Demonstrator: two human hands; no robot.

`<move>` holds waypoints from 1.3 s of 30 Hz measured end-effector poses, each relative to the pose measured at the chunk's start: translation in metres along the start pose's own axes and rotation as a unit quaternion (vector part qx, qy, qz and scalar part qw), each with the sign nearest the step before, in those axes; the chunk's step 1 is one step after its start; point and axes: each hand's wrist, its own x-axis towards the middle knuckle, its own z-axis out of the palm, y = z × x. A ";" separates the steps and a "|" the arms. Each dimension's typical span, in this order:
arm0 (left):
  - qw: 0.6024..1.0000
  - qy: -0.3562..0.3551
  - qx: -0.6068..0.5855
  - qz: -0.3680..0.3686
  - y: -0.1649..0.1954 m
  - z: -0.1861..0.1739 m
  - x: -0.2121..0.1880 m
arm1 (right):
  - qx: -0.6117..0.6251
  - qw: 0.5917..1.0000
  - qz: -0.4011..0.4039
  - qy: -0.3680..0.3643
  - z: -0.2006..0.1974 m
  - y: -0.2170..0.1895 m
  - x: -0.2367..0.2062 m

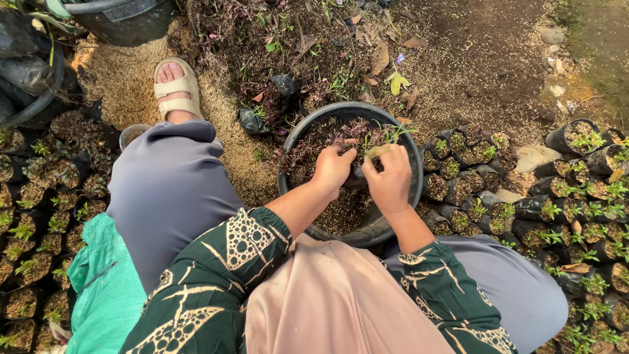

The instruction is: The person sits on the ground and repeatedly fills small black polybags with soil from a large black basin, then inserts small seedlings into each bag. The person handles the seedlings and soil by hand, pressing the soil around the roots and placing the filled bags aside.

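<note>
The person sits low on the ground with a round black basin drawn in between the knees, so both hands reach it without stretching. The left hand and right hand meet over the middle of the basin, fingers curled inward around a small dark planting bag that sits between them. Each grip is closed, pinching the bag's rim from either side, which keeps its mouth steady. Just beyond the fingertips, a tuft of small reddish and green seedlings lies on the loose soil mix in the basin, close enough to pick from. Below the hands the basin holds more soil. To the right of the right grip, rows of filled black bags with green sprouts stand packed together; more filled bags crowd the ground to the left of the left grip, beyond the knee. A sandalled foot rests ahead on husk-strewn ground.
</note>
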 end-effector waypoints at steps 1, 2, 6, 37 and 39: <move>1.000 -0.003 -0.021 -0.020 0.002 -0.007 0.002 | 0.031 0.999 0.026 0.000 0.007 -0.001 0.002; 0.999 -0.004 -0.031 -0.023 0.004 -0.015 0.003 | 0.062 0.997 0.053 0.000 0.014 -0.003 0.004; 0.998 -0.004 -0.052 -0.029 0.011 -0.059 -0.003 | 0.222 0.951 0.212 -0.044 0.046 -0.024 -0.002; 0.975 -0.158 0.012 -0.155 0.101 -0.347 -0.234 | 0.365 0.877 0.289 -0.121 0.106 -0.348 -0.095; 0.979 -0.131 0.022 -0.152 0.108 -0.373 -0.239 | 0.457 0.836 0.290 -0.087 0.114 -0.370 -0.091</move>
